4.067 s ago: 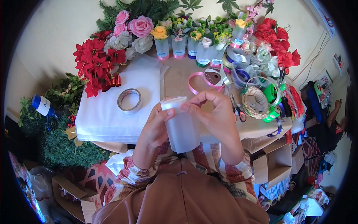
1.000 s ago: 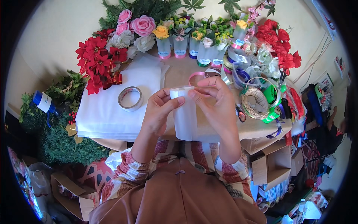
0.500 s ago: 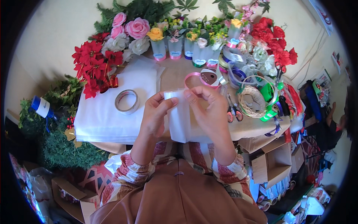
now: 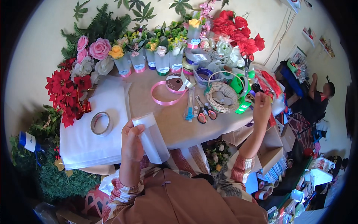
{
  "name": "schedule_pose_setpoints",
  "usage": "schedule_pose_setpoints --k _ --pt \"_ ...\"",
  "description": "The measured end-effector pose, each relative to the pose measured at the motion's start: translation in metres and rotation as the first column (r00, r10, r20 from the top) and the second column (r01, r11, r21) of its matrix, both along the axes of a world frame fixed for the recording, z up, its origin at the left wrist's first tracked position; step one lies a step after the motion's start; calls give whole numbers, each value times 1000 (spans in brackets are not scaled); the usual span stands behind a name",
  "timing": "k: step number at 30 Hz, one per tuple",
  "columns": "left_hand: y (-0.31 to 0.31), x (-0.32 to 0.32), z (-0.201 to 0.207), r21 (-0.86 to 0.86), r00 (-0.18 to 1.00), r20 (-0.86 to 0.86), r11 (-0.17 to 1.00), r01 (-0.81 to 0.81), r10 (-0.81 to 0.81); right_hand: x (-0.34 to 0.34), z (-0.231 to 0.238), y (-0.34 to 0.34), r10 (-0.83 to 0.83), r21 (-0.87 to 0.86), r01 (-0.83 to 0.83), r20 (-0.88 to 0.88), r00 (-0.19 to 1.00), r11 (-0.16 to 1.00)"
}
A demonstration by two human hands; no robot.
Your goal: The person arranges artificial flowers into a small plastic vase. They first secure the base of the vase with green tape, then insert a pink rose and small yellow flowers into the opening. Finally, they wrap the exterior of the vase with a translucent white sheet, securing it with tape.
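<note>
My left hand (image 4: 132, 142) is closed on a translucent white paper sleeve (image 4: 152, 140), thumb on its front near the top edge. The sleeve hangs tilted over the table's near edge. My right hand (image 4: 261, 108) is raised at the table's right side, fingers bent together; whatever they may pinch is too small to make out. It is nearest to a green tape dispenser (image 4: 243, 106) and a wicker basket (image 4: 223, 98) with a thin handle. Scissors with orange-and-black handles (image 4: 206, 114) lie left of the basket. A roll of tape (image 4: 101, 124) rests on a stack of white translucent sheets (image 4: 80, 143).
Several flower-filled translucent sleeves (image 4: 162, 61) stand at the back. A pink ribbon (image 4: 164, 101) loops beside its spool. Red poinsettias (image 4: 63, 91) edge the left, red flowers (image 4: 238, 31) the back right. Cardboard boxes (image 4: 274, 149) stand below right. Another person (image 4: 317, 99) sits far right.
My right hand has let go of the sleeve and moved right, toward the tape dispenser. My left hand keeps the sleeve, now more tilted. The view has turned to the right.
</note>
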State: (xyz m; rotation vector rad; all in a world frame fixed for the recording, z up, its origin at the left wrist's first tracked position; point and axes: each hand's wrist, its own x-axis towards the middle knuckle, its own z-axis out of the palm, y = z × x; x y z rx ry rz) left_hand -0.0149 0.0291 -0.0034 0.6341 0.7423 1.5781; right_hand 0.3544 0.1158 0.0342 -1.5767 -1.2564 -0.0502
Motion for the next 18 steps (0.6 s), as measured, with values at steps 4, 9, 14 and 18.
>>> schedule_pose_setpoints --k 4,9,14,18 --pt "0 5 -4 -3 1000 -12 1000 2 -2 24 -16 13 178 -310 -305 -377 909 901" --pt "1 8 -6 -20 998 -61 1000 -10 8 24 -18 18 220 -213 -436 -626 748 874" --pt "1 7 -8 -6 996 -86 1000 -18 17 25 -11 11 262 -98 -506 -762 592 857" --pt "2 11 -8 -5 996 -91 1000 -9 8 27 -17 7 285 -66 -490 -743 606 869"
